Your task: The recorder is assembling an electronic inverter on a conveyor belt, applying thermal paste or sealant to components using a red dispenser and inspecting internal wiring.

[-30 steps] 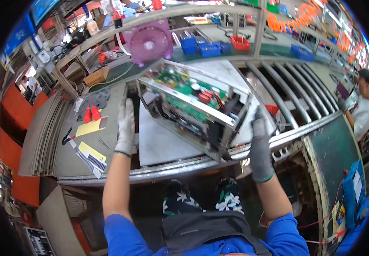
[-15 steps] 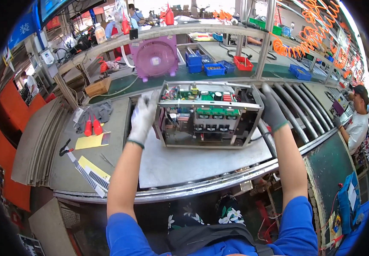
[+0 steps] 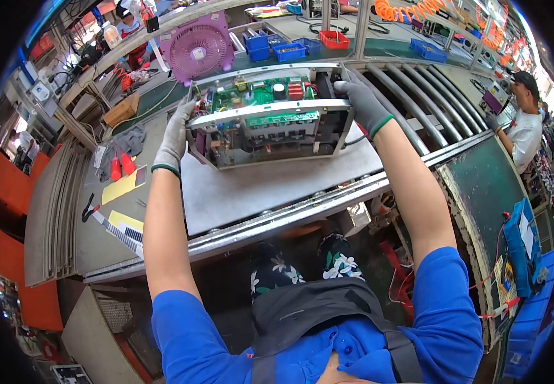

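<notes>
An open metal chassis [image 3: 270, 110] with green circuit boards inside stands on a pale flat sheet [image 3: 258, 198] over the roller line. My left hand [image 3: 178, 133], in a light grey glove, holds the chassis's left end near its top rail. At the opposite end my right hand [image 3: 365, 105], in a darker grey glove, is closed over the top corner of the frame. Parts of the fingers on both hands are hidden behind the metal. A black cable trails from the chassis's right side.
Bare rollers [image 3: 411, 105] run off to the right, where a co-worker [image 3: 521, 121] stands. A purple fan [image 3: 198, 52] and blue bins [image 3: 290, 51] sit behind the chassis. Left of it lie red-handled tools [image 3: 121, 165], yellow paper [image 3: 123, 185] and a grey cloth [image 3: 126, 141].
My view has tilted down and shifted right, so the scene sits higher and further left. My hands, flatter and looser against the ends before, now close round the chassis frame.
</notes>
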A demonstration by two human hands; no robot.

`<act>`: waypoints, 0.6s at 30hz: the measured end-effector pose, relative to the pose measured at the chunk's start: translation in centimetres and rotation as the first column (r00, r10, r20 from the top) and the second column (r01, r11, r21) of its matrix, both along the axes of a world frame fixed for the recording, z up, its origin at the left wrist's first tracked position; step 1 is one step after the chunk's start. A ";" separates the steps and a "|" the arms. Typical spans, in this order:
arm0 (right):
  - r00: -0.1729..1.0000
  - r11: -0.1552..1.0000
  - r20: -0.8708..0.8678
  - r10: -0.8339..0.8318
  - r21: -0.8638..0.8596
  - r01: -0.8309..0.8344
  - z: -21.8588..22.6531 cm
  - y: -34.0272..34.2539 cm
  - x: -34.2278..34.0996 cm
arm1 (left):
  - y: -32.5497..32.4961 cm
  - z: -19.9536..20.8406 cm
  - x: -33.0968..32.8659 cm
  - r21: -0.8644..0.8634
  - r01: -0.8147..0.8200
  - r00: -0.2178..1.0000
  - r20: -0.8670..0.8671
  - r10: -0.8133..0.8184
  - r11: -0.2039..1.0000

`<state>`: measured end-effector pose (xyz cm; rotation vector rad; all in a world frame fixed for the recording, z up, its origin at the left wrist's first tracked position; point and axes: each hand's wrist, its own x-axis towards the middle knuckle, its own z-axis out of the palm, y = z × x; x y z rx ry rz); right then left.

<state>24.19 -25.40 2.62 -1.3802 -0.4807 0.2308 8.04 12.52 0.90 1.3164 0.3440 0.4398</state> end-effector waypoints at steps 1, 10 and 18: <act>0.998 1.000 0.061 0.001 -0.012 0.000 -0.1 0.0 -0.3 | 0.4 -0.4 -0.2 0.002 -0.015 1.000 0.004 0.015 1.000; 0.975 0.955 0.200 -0.093 -0.260 0.145 1.0 -0.9 -3.3 | 6.1 -3.5 1.1 0.527 -0.042 0.996 0.092 -0.008 0.849; 0.964 0.976 0.235 -0.124 -0.148 0.162 0.7 -1.0 -4.3 | 3.1 -2.1 -1.4 0.800 -0.121 0.993 0.094 0.076 0.587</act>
